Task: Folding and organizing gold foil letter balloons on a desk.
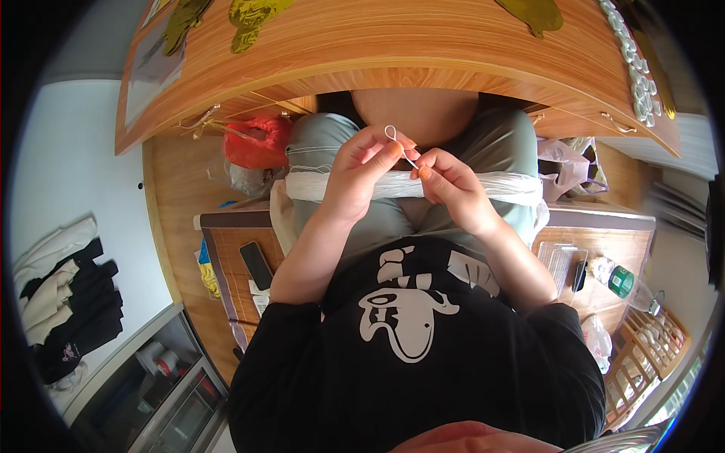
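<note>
Between my hands, above my lap, runs a thin white cord (398,142) with a small loop at its upper end. My left hand (362,170) pinches the cord just below that loop, thumb against fingers. Lower down the cord, my right hand (455,190) grips it between thumb and fingertips. Across my thighs lies a long bundle of white cords (502,186), partly covered by my wrists and hands. A few loose strands hang out at the bundle's left end.
Ahead stands a wooden desk (340,45) with gold cutouts (253,23) and white knotted cord pieces (634,72) on top. A red plastic bag (258,143) is below it at left. Beside me are a black phone (256,264) and a green-labelled bottle (621,281).
</note>
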